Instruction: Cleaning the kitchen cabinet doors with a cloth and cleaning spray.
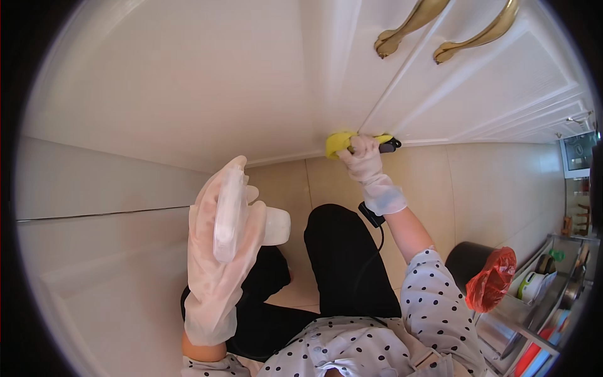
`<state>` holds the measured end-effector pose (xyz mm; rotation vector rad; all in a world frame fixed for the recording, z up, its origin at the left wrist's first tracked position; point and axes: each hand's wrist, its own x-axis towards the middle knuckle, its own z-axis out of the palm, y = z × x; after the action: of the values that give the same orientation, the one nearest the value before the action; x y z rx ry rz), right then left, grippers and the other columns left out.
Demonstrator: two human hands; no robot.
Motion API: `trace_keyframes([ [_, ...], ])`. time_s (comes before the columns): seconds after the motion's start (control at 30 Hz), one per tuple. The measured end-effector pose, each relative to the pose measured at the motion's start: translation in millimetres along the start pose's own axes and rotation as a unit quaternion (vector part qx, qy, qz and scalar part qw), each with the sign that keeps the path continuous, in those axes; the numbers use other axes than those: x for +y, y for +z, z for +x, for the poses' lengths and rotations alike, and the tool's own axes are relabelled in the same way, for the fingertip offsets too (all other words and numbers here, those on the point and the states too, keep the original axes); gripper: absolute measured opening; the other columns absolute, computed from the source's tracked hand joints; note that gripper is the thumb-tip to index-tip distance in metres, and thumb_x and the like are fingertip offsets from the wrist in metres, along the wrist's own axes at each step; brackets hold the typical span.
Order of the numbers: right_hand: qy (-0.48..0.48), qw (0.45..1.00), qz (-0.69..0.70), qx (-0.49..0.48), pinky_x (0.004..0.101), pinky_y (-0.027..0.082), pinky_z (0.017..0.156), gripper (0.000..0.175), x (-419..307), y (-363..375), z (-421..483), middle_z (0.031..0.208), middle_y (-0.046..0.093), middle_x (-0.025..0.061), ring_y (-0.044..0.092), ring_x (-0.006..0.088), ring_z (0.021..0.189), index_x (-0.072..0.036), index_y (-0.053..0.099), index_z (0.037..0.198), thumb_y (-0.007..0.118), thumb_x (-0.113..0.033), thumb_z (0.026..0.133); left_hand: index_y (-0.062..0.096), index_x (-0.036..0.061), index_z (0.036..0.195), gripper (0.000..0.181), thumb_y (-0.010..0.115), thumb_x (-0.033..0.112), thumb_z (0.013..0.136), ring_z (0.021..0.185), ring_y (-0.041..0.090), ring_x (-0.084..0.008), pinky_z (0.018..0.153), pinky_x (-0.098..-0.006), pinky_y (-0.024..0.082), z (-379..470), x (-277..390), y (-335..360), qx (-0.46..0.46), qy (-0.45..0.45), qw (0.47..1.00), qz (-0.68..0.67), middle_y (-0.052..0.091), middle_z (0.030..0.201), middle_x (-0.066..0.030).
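Observation:
My left hand [212, 245], in a translucent glove, grips a white plastic spray bottle [278, 227]; its long pale sprayer head [229, 219] points up towards me. My right hand [365, 158], gloved too, is closed on a yellow cloth [340, 143] at the lower edge of the white cabinet doors [301, 85]. A dark piece [388, 145] sticks out past the fingers on the right; I cannot tell if it belongs to the cloth.
Two brass-coloured handles [412, 28] [476, 35] flank the door seam. Tiles [410, 179] cover the floor. Near my right forearm hangs a small black device [371, 215] with a cable. A black bin [471, 261] with a red bag and a metal rack [523, 325] stand at right.

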<state>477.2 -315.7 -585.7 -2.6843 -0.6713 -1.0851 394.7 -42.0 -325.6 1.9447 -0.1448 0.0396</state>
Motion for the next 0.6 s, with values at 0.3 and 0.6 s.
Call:
trace_keyframes([
  [0.3,0.274,0.818,-0.002,-0.506,0.0443,0.048,0.086,0.028,24,44,-79,0.113,0.062,0.0117,0.06,0.0335,0.105,-0.017,0.061,0.115,0.054,-0.015,0.088,0.052,0.0048,0.13,0.05,0.061,-0.009,0.082,0.099,0.056,-0.0169,0.085,-0.0313,0.048,-5,9,6,0.009,-0.081,0.996,-0.038,0.052,0.13,-0.0117],
  [0.6,0.604,0.631,0.356,-0.331,0.0352,0.045,0.097,0.056,-12,-3,-66,0.123,0.061,0.0166,0.058,0.0294,0.114,-0.002,0.046,0.135,0.062,-0.032,0.091,0.053,0.0049,0.131,0.051,0.066,0.013,0.083,0.1,0.057,-0.0161,0.084,-0.0308,0.051,-3,6,-7,0.047,-0.082,0.993,-0.067,0.057,0.124,-0.0135],
])
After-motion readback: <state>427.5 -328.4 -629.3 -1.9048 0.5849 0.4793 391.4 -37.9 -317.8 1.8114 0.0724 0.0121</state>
